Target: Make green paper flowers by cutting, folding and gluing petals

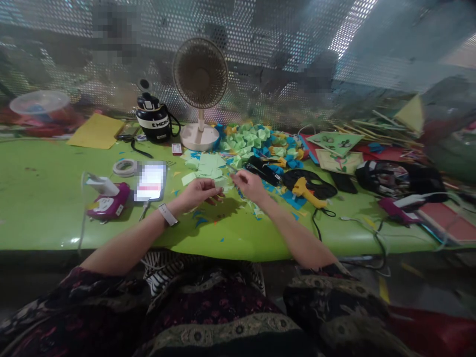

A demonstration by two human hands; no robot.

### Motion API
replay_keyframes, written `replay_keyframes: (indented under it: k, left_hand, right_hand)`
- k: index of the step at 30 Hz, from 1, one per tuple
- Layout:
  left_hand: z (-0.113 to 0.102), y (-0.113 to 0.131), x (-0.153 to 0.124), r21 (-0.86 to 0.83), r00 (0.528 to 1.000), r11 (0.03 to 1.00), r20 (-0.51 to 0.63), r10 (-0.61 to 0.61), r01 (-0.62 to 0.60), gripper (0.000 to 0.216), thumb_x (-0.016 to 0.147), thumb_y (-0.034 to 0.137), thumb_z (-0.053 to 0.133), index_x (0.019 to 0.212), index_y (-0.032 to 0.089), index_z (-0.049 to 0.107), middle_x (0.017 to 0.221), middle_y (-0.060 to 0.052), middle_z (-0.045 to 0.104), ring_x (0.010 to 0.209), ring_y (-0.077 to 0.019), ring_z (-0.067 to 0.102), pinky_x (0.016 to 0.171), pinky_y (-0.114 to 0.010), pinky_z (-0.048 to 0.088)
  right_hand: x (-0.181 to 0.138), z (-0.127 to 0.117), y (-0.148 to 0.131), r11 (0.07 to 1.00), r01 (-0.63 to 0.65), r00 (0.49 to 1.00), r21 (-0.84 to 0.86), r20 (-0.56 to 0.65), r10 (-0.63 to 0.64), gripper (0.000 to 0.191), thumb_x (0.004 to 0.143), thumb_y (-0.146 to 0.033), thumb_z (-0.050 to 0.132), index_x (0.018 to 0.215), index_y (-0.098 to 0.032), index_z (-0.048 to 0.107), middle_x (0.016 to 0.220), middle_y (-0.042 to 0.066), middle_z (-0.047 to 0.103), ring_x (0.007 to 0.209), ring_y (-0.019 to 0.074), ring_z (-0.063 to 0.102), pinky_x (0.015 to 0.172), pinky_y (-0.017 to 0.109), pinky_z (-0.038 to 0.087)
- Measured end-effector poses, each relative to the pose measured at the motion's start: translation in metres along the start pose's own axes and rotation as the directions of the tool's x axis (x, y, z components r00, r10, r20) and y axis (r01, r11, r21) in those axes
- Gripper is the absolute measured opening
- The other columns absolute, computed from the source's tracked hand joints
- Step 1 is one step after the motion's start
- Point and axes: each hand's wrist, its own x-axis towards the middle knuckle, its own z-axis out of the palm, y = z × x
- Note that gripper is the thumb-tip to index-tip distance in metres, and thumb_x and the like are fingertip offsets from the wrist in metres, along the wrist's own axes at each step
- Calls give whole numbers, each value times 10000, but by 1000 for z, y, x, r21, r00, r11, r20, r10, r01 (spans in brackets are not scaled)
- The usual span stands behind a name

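Observation:
Over the middle of the green table (238,243), my left hand (203,192) has its thumb and fingers pinched together; what lies in them, if anything, is too small to make out. My right hand (248,184) is closed a short way to the right, with a thin greyish thing (232,169) sticking out past the fingertips, its kind blurred. The hands do not touch. Just beyond them lie flat pale-green paper pieces (208,166). Behind those is a heap of small folded papers (247,139) in green, blue and yellow. Paper scraps (201,219) are scattered beneath the hands.
A fan (201,74) and a black bottle (154,121) stand at the back. Left are a lit phone (150,181), a tape roll (125,167) and a purple power bank (107,204). Rightward lie a yellow glue gun (308,193) and a black pouch (401,178).

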Motion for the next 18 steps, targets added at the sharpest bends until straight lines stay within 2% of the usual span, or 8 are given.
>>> replay_keyframes:
  k: [2,5,7,11,16,18]
  left_hand:
    - [-2,-1,2,-5,999,1000,-14,-29,29,331,771,418,763,736,150,573,872,-101,763,736,-146,720,615,-231,568]
    - [-4,-1,3,-3,997,998,-50,-61,61,314,780,392,750,727,157,549,898,-107,761,777,-157,726,604,-223,551]
    - [-4,0,2,-8,996,998,-65,-60,60,301,786,387,742,760,154,554,922,-108,757,788,-158,727,594,-217,540]
    - [-5,4,1,-22,996,1000,-90,-16,14,295,783,395,742,821,148,586,890,-85,747,750,-140,714,582,-204,523]
    - [-6,1,4,-47,993,999,-121,14,-19,277,763,386,766,776,151,618,755,-51,710,702,-126,685,577,-203,519]
    - [-7,1,4,-65,993,998,-120,11,-19,272,761,379,771,776,148,628,777,-58,717,696,-122,681,583,-205,523]
  right_hand:
    - [8,-8,11,960,-102,994,-263,-61,89,245,909,-418,538,896,-193,632,943,58,658,784,167,582,701,264,408]
    - [14,-14,20,850,-216,967,-481,13,253,207,834,-333,614,981,-193,653,1082,89,649,866,203,612,698,274,412]
    - [14,-15,21,844,-233,956,-484,47,291,241,816,-349,624,1004,-199,648,1087,84,652,888,211,621,697,275,416]
    - [13,-18,17,837,-296,944,-460,-7,330,312,796,-393,627,1034,-191,625,1112,97,657,912,218,628,695,277,419]
    - [15,-23,16,793,-307,915,-526,66,398,250,759,-378,646,921,-189,634,1001,98,699,855,235,641,618,284,374]
    - [16,-26,17,768,-304,905,-564,81,418,219,750,-373,653,854,-180,647,926,107,707,821,237,647,592,283,357]
